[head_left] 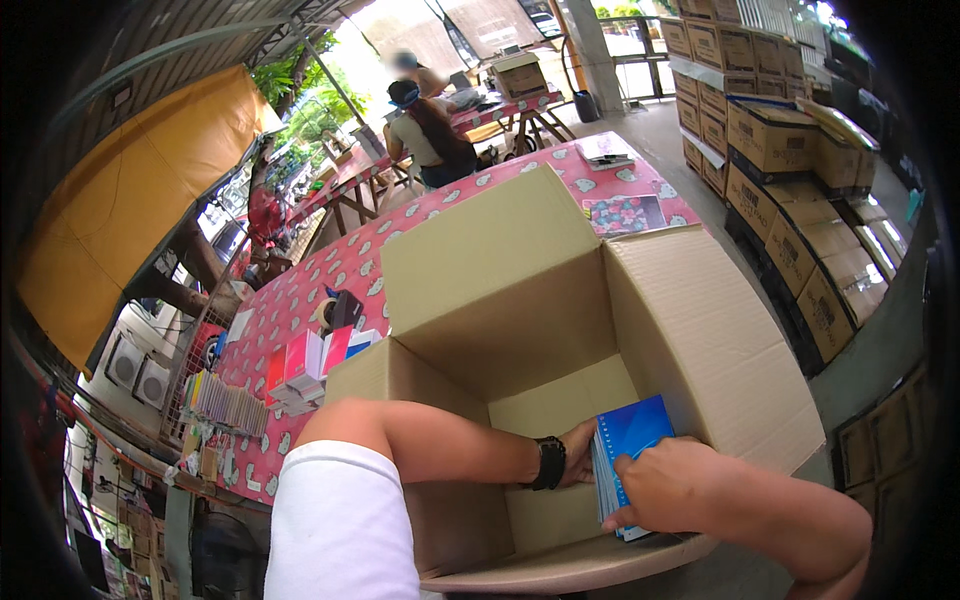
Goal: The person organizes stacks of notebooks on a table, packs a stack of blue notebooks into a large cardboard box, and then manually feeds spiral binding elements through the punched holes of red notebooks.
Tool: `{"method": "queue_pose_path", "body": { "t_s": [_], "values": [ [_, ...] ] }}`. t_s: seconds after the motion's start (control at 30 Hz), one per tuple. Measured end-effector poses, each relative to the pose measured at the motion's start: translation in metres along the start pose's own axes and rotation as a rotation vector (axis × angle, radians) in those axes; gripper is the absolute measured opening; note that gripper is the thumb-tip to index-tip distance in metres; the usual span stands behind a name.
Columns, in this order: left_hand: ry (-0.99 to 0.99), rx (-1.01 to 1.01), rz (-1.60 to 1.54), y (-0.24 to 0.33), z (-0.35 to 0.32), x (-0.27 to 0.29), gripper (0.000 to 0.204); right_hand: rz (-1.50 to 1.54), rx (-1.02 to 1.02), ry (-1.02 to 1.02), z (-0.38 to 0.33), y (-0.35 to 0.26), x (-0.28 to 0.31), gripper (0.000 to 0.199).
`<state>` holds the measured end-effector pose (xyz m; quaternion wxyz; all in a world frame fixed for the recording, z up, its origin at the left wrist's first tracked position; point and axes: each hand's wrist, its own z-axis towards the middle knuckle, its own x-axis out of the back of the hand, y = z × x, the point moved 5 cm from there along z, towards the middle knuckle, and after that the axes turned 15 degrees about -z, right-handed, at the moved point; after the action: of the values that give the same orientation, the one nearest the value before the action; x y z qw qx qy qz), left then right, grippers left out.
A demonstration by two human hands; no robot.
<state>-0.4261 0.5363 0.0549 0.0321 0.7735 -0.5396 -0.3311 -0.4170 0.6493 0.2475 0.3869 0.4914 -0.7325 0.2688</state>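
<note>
Right hand [665,485] fingers grip blue notebooks [625,450] inside box [700,330]; left hand [578,450] fingers hidden, state unclear

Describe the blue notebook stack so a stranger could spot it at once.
Find the big open cardboard box at the centre. Inside, against its right wall, both hands grip the blue spiral-bound notebooks standing on edge. They are the only blue thing inside the brown box.

Beyond my work, a long table [300,300] with a red patterned cloth carries small red and white packs [305,360] and a tape roll [325,312]. A person in a cap [425,125] sits farther along. Stacked brown cartons [790,200] line my right side
</note>
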Motion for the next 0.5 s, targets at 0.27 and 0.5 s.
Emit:
{"method": "queue_pose_path", "body": {
  "t_s": [0.27, 0.5],
  "values": [
    [-0.211, -0.329, 0.077, 0.066, -0.074, -0.046, 0.062, -0.057, -0.134, 0.724, -0.038, -0.009, 0.051, 0.031],
    [-0.331, -0.735, 0.038, 0.117, -0.169, -0.051, 0.061, 0.107, -0.286, 1.350, -0.073, -0.021, 0.116, 0.084]
  ]
}}
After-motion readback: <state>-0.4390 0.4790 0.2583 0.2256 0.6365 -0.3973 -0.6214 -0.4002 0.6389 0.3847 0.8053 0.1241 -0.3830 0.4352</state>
